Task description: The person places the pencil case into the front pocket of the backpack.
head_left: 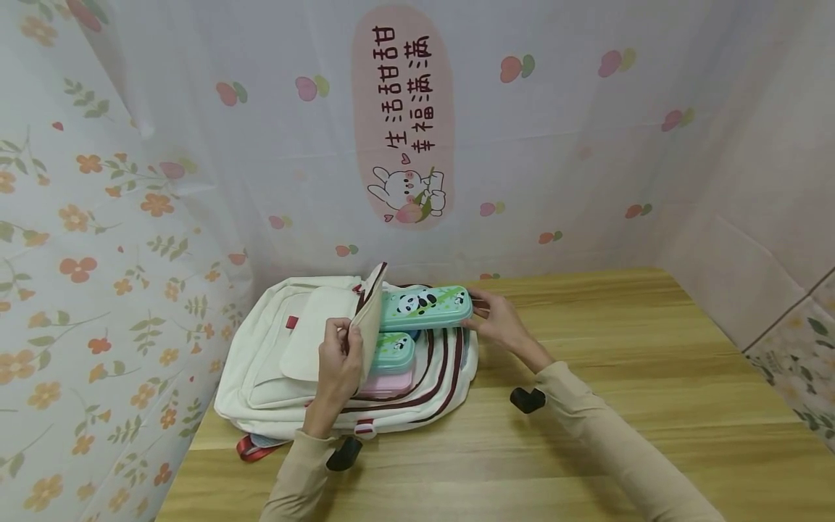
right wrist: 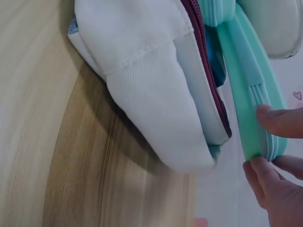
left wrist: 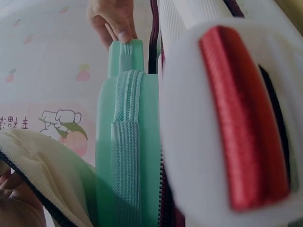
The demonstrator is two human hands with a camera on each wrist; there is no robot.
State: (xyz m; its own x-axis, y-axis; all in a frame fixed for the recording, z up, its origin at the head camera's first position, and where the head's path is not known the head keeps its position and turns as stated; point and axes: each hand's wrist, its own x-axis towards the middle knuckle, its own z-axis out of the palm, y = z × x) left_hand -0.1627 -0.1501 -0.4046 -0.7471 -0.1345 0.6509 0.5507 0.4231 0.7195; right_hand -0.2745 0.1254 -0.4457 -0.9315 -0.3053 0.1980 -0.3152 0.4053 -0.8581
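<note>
A cream backpack (head_left: 261, 362) with dark red zips lies on the table, its zipped compartment open on the right. My left hand (head_left: 339, 366) grips the edge of its raised flap (head_left: 370, 319). My right hand (head_left: 502, 322) pinches the right end of a long mint-green pencil case (head_left: 424, 308) with pandas on its lid; its left end is hidden behind the flap. In the right wrist view, thumb and fingers press the zip end of this pencil case (right wrist: 251, 80). Below it, a second mint panda case (head_left: 394, 351) sits partly inside the bag, above a pink case (head_left: 389, 383).
The wooden table (head_left: 620, 362) extends to the right and front of the bag. A printed cloth (head_left: 561, 159) hangs behind, and a floral cloth (head_left: 85, 312) hangs on the left. A red strap loop (head_left: 254, 449) sticks out at the bag's lower left.
</note>
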